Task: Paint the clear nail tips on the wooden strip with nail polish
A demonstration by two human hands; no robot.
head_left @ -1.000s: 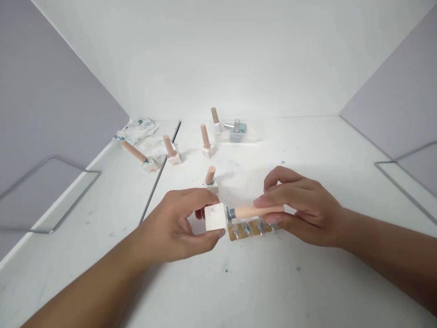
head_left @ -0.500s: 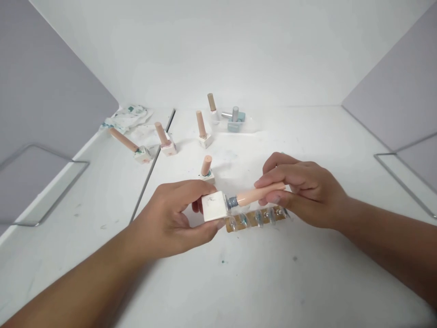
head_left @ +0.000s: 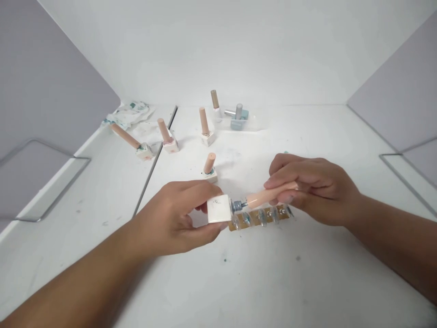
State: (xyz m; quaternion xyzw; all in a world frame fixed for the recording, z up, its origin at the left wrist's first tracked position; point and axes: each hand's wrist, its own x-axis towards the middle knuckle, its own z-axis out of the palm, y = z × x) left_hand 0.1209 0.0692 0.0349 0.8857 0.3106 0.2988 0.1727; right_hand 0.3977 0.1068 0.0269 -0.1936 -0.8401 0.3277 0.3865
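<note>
My left hand [head_left: 189, 214] is closed around a white square nail polish bottle [head_left: 219, 209], tipped on its side with its grey-smeared neck toward the right. Between fingers and thumb, my right hand [head_left: 310, 189] pinches the long peach brush cap [head_left: 271, 195]. A short dark stretch of the brush stem shows between cap and neck; the bristles are hidden in the bottle. Just below and behind these, a gold strip [head_left: 254, 219] lies on the table, bearing a row of clear nail tips, one with a green mark [head_left: 246, 218].
Several capped peach-topped bottles stand beyond my hands, the nearest bottle [head_left: 210, 174] close to my left fingers. A clear plastic tray [head_left: 254, 124] at the back holds a blue bottle [head_left: 240, 119]. Stained tissue [head_left: 129, 114] lies back left. Metal wire frames [head_left: 64, 157] stand at both sides.
The cap has drawn slightly away from the bottle neck, baring the stem between them. Both hands appear a little farther right, along with a small shift of the whole view.
</note>
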